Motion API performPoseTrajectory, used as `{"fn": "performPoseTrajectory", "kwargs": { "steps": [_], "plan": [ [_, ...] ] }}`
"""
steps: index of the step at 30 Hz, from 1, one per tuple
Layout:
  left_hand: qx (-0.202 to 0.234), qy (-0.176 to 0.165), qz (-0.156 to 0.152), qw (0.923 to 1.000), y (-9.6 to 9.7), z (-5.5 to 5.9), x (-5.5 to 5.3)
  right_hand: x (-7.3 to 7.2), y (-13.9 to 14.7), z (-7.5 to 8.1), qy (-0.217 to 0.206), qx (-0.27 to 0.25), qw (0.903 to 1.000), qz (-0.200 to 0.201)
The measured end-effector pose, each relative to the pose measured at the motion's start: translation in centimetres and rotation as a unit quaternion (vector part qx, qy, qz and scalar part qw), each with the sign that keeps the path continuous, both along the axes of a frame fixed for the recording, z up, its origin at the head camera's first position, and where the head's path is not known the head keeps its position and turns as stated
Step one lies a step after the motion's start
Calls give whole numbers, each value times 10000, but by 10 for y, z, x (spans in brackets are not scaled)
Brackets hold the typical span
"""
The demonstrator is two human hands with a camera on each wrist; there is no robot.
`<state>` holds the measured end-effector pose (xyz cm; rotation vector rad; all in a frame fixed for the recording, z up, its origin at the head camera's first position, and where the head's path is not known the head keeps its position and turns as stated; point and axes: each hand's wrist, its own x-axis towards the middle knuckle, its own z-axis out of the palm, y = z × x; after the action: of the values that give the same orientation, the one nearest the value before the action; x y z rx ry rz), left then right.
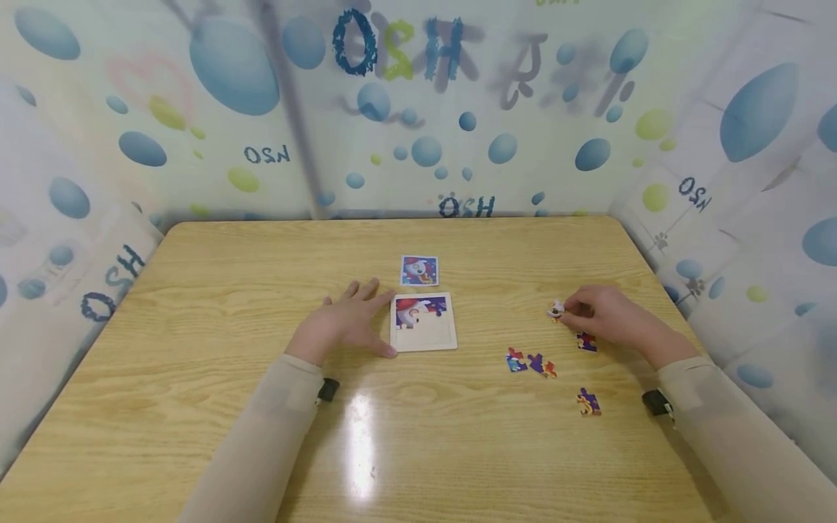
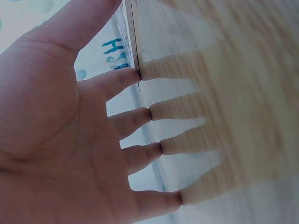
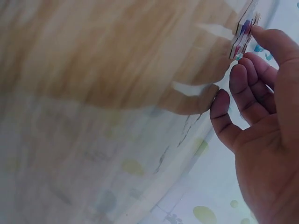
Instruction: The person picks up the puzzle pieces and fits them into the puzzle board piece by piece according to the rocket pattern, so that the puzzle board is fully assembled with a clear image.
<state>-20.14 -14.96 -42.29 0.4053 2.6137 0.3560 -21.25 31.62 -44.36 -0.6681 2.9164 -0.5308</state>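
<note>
At three o'clock from the tray (image 1: pixel 434 337), the right grip (image 1: pixel 603 312) pinched a puzzle piece (image 1: pixel 554 311), likely light, stiff, best edge-held; the left grip (image 1: pixel 348 322) lay spread.

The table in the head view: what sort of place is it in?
Probably a small play or work nook, perhaps screened off: a wood-grain table, droplet-patterned walls or curtains close on three sides, and a part-filled jigsaw tray.
</note>
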Motion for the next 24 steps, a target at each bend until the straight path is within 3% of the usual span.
{"fn": "performPoseTrajectory", "kwargs": {
  "steps": [7,15,18,24],
  "plan": [
    [-21,15,-42,10000,-1,1,1,1,-3,2,-189,-315,9992,-151],
    [-52,49,-68,10000,-1,2,2,-6,-22,9,-37,-432,9991,-21],
    [-48,55,-67,10000,-1,2,3,-12,-40,17,-111,-447,9989,121],
    [-11,23,-29,10000,-1,2,2,-22,-84,34,138,-508,9963,683]
  ]
}}
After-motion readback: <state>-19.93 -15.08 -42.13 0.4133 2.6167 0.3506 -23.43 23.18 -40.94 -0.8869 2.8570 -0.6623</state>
